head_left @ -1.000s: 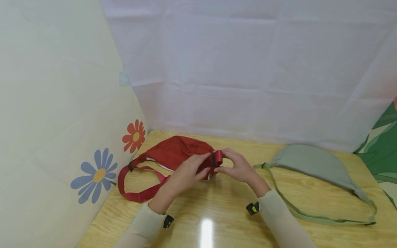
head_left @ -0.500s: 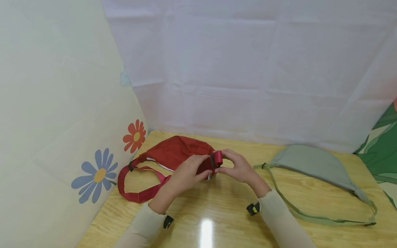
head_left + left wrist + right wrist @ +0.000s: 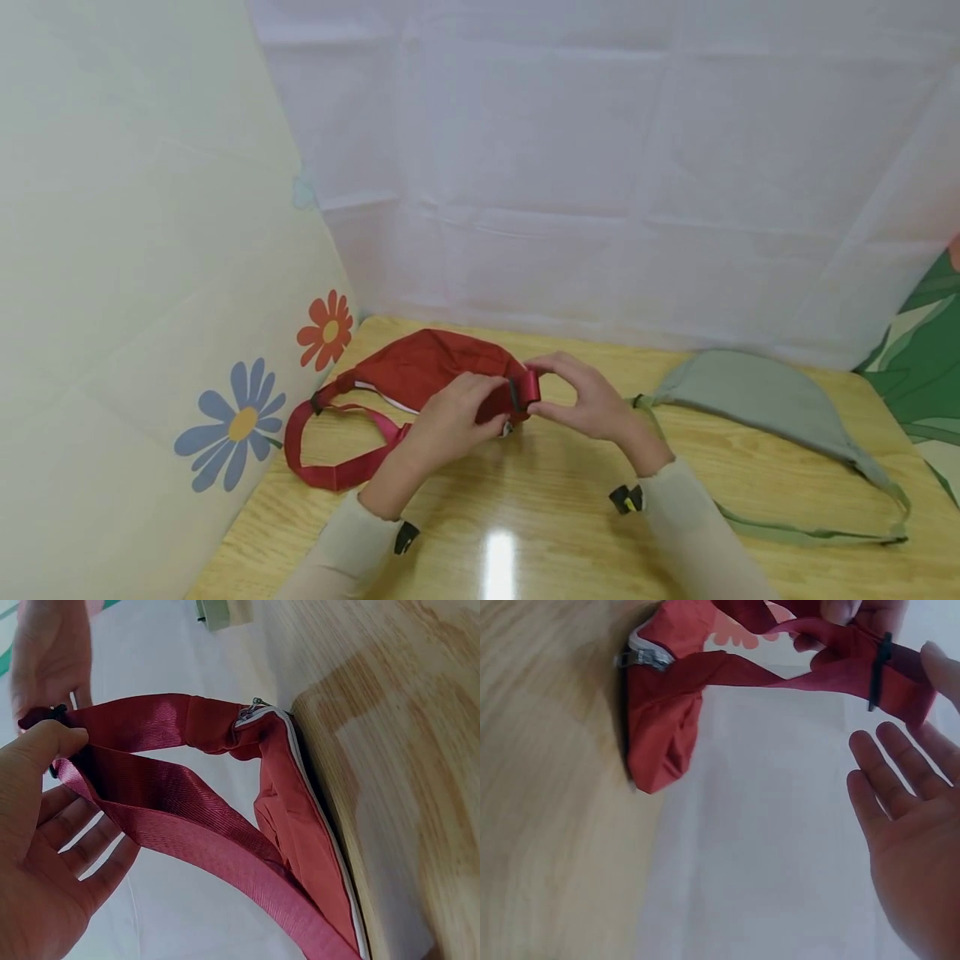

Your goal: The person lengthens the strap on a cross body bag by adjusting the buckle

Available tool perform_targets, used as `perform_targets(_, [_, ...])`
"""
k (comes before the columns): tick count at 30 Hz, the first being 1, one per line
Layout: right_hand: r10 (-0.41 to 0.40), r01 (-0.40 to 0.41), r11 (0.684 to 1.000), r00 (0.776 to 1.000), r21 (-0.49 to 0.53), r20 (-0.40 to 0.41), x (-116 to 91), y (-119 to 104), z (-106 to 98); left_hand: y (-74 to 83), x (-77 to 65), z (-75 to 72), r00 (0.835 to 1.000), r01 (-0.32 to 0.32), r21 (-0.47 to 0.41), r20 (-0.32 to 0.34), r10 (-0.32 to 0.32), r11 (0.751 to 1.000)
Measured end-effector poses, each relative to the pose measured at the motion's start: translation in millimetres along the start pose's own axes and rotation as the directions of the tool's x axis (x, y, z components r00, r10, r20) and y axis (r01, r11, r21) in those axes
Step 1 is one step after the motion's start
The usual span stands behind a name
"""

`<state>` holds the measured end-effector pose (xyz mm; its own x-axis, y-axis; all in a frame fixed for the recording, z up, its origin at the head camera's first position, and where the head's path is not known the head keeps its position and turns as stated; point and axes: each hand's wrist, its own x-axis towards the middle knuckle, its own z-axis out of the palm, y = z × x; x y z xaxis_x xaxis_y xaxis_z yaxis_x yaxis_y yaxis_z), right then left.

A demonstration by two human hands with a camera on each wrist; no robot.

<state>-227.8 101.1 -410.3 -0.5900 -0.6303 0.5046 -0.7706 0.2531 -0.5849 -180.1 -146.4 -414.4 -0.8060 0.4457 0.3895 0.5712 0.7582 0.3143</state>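
A red waist bag (image 3: 427,367) lies on the table, its dark red strap (image 3: 330,475) curving out to the left and up into both hands. My left hand (image 3: 450,421) pinches the strap beside a black slider buckle (image 3: 880,671); in the left wrist view its thumb lies over the webbing. My right hand (image 3: 588,404) pinches the folded strap loop (image 3: 531,387) on the slider's other side, between thumb and index finger. Its remaining fingers are extended in the right wrist view. A metal zipper pull (image 3: 649,658) shows at the bag's end.
A grey-green waist bag (image 3: 757,400) lies on the right of the wooden table (image 3: 555,533), its strap (image 3: 810,533) looping toward the front, partly behind my right forearm. A white cloth backdrop (image 3: 525,167) rises behind, and a flower-printed panel (image 3: 150,250) stands at left.
My right hand has shifted slightly to the right, and the strap loop has turned and moved a little with it. The left hand stays almost in place.
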Motion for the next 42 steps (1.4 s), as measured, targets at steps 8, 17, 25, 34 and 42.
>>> perform_targets(8, [-0.024, 0.029, 0.997, 0.997, -0.069, 0.079, 8, -13, -11, 1.7, 0.8, -2.2, 1.0, -0.004, 0.023, 0.0, 0.004, 1.0])
perform_targets(17, [0.04, -0.022, 0.992, 0.99, -0.125, 0.138, 11, -18, -13, 0.7, -0.1, -2.1, 1.0, -0.015, 0.023, -0.01, 0.015, 1.0])
perform_targets(25, [0.137, -0.084, 0.966, 0.967, -0.243, 0.213, 12, -23, -14, -0.8, -2.2, -3.4, 0.999, -0.019, -0.001, -0.027, 0.019, 1.0])
perform_targets(34, [-0.03, 0.044, 0.992, 0.992, -0.12, 0.119, 7, -14, -8, -2.0, -3.2, -1.9, 1.0, -0.002, -0.038, -0.009, 0.001, 0.999])
perform_targets(42, [-0.091, 0.095, 0.994, 0.992, -0.045, 0.089, 5, -11, -4, 2.8, -2.8, 1.5, 0.999, 0.024, -0.105, -0.027, -0.027, 0.994])
